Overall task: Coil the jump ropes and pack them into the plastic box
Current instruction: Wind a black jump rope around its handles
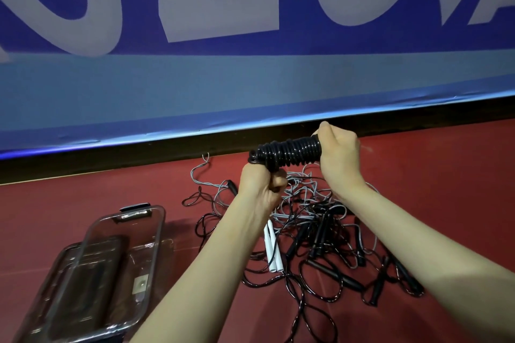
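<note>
One coiled black rope (289,154) is held up between both hands: right hand (338,152) grips one end, left hand (262,181) pinches the other. One clear box (122,259) sits left of the tangled rope pile (315,231), too knotted to count; two white handles (271,248) show.

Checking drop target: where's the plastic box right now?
In the head view, the plastic box sits open on the red floor at lower left, left of the tangled rope pile and below the left hand.

Dark red floor (432,189), blue banner (250,83) with large pale letters behind, black strip (111,160) along its base
</note>
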Available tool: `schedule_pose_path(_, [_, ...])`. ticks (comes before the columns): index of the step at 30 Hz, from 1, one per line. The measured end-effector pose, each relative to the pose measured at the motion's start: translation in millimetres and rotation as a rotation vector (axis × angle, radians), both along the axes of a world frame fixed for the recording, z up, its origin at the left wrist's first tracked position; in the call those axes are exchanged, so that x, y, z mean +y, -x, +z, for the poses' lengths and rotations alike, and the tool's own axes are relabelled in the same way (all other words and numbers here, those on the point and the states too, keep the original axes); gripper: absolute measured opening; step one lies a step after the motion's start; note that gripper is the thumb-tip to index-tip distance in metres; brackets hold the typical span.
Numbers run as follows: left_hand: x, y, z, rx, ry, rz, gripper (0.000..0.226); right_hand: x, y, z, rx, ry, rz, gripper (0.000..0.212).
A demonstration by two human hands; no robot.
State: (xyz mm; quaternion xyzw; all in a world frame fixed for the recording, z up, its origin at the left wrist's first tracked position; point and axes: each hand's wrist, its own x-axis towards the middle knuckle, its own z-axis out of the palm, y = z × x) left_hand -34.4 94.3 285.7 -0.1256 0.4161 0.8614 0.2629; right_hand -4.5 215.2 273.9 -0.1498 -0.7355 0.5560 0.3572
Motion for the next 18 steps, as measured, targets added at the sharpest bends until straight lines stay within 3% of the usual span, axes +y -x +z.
schedule_pose_path(2, [-3,-4,-4,0.168,0.119,0.020,0.035,1,3,-1,-0.045,0.111,0.013,0.039])
schedule_pose_path(6, [-7,-12,-9,0.654,0.346,0.048,0.030,0,3,3,-0.192,0.654,0.103,0.026])
schedule_pose_path(9, [-12,-15,-11,0.881,0.337,-0.007,0.025,-1,0,7,-0.271,0.862,0.137,0.025])
schedule_pose_path(12, [-22,-13,-17,1.042,0.377,-0.114,0.013,2,-3,7,-0.370,0.933,0.153,0.031])
schedule_pose_path(18, [-28,-14,-20,1.083,0.564,-0.080,0.014,4,-6,0,-0.398,0.874,0.191,0.024])
